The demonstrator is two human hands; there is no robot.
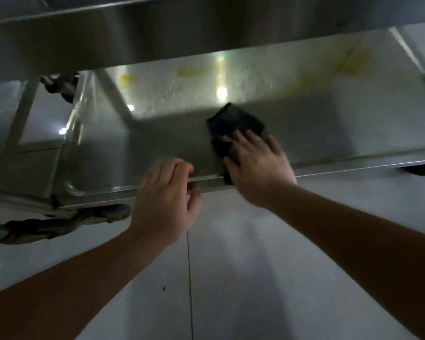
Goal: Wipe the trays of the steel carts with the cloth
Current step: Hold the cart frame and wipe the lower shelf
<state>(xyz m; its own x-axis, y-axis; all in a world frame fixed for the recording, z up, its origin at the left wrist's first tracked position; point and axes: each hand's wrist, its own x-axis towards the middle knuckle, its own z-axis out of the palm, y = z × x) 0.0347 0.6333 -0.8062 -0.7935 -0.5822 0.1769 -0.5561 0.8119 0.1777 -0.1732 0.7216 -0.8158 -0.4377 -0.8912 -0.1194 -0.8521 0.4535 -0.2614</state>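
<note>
A steel cart's lower tray (157, 133) lies below me, shiny and partly in shadow. A dark cloth (233, 123) lies flat on it near the front rim. My right hand (258, 168) presses down on the cloth's near part, fingers spread over it, and looks blurred. My left hand (167, 195) grips the tray's front rim (103, 198), fingers curled over the edge and thumb under it. An upper steel tray (157, 38) overhangs the far part of the lower one.
Yellowish smears (351, 62) mark the far right of the lower tray. A cart wheel (35, 228) with dark lint stands at the lower left, another (420, 169) at the right. A cart upright (17, 119) rises at the left. Pale tiled floor (243, 266) spreads beneath my arms.
</note>
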